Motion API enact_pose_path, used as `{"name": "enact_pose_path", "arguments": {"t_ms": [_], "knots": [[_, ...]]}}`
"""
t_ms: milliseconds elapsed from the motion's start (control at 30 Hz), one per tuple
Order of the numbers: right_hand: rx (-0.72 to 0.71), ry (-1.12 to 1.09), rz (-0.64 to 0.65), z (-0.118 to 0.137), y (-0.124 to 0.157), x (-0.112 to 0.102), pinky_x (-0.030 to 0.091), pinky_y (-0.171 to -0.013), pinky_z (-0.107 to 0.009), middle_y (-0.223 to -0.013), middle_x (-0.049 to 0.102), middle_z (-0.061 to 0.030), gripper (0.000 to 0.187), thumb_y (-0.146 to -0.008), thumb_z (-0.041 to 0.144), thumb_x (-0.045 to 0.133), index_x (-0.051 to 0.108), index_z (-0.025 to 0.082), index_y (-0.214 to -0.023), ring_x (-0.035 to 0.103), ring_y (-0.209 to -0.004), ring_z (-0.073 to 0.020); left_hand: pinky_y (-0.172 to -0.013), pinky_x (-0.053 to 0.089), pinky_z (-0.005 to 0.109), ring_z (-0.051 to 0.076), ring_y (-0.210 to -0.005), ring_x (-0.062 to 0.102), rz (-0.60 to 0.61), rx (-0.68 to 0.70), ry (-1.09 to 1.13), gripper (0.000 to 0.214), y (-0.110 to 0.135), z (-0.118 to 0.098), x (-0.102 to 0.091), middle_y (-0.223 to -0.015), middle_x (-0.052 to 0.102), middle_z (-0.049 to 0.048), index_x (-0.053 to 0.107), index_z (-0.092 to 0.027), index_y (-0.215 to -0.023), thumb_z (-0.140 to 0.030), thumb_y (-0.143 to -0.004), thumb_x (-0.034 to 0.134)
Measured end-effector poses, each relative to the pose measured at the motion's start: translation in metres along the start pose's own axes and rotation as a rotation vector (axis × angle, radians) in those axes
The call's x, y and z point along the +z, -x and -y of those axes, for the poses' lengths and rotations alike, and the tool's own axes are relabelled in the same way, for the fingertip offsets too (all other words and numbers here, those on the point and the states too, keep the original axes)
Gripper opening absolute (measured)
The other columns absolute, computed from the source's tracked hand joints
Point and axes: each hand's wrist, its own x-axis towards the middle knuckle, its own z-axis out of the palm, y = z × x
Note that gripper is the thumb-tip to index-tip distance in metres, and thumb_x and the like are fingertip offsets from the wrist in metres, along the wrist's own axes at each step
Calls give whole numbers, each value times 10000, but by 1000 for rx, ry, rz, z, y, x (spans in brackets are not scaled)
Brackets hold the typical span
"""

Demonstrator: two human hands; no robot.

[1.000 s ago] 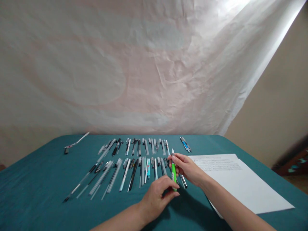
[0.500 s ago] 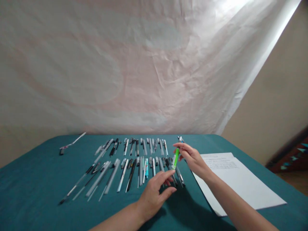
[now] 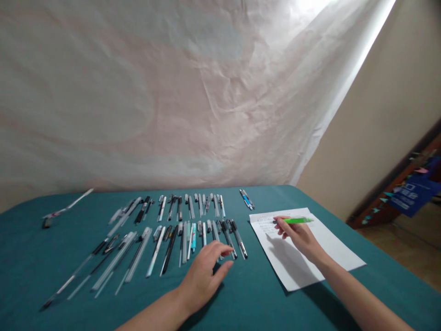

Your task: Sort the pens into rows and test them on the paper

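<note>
My right hand (image 3: 299,234) holds a green pen (image 3: 296,220) in a writing grip, its tip over the top lines of a white sheet of paper (image 3: 310,257) on the right of the teal tablecloth (image 3: 251,294). My left hand (image 3: 203,276) rests on the cloth with fingers spread, its fingertips near the right end of the near row of pens (image 3: 165,246). A second, shorter row of pens (image 3: 179,207) lies behind the first.
Two blue pens (image 3: 246,199) lie apart beyond the paper. A lone white pen (image 3: 64,211) sits at the far left. A crumpled white sheet (image 3: 172,92) hangs behind the table. A beige wall and a doorway (image 3: 406,193) are on the right.
My right hand has carried the green pen from the pen rows rightward onto the paper. The left hand let go of it and stayed near the rows. The view swung right.
</note>
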Motion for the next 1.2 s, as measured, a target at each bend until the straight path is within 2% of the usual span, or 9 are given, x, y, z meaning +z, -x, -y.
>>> {"name": "enact_pose_path", "arguments": {"t_ms": [133, 300, 433, 567, 733, 900, 1200], "knots": [[-4, 153, -31, -16, 2, -6, 387, -487, -252, -513, 519, 9, 300, -756, 458, 502, 559, 165, -722, 496, -493, -137, -849, 399, 287, 156, -928, 505, -4, 6, -9, 195, -2, -1, 1, -983, 559, 45, 531, -213, -1008, -278, -852, 435], [12, 142, -48, -26, 3, -1, 354, -480, -235, -527, 525, 26, 199, -758, 379, 485, 511, 183, -728, 482, -482, -121, -840, 405, 288, 157, -917, 509, 3, 17, -31, 185, -4, -1, 1, -964, 564, 44, 539, -211, -991, -268, -850, 433], [15, 173, -111, -35, 3, 3, 312, -445, -232, -456, 470, 45, 193, -743, 350, 478, 462, 196, -628, 418, -417, -104, -822, 413, 294, 160, -899, 512, 9, 21, -42, 183, -4, 0, 2, -954, 564, 47, 543, -209, -982, -262, -852, 424], [-4, 173, -131, -41, 5, 4, 292, -432, -226, -446, 431, 57, 185, -756, 326, 469, 429, 203, -625, 393, -409, -98, -820, 411, 300, 162, -896, 512, 12, 22, -48, 183, -5, 1, 2, -946, 564, 47, 544, -208, -980, -259, -853, 421], [-10, 197, -122, -43, 5, 5, 287, -437, -229, -454, 413, 62, 185, -771, 323, 464, 419, 203, -637, 382, -412, -96, -812, 410, 304, 160, -888, 511, 12, 24, -42, 180, -5, 0, 2, -936, 563, 44, 542, -206, -974, -259, -855, 418], [-92, 214, -118, -42, 4, 3, 283, -463, -241, -486, 391, 56, 191, -756, 324, 483, 427, 201, -620, 379, -455, -104, -816, 409, 316, 163, -891, 510, 23, 22, -34, 189, -5, -2, 1, -942, 560, 49, 543, -204, -974, -264, -861, 403], [-59, 176, -125, -38, 6, 2, 274, -449, -245, -459, 394, 58, 193, -751, 346, 488, 437, 207, -627, 374, -430, -106, -812, 409, 305, 155, -886, 508, 23, 21, -41, 175, -5, -2, 2, -938, 559, 41, 543, -204, -963, -246, -858, 410]]}}
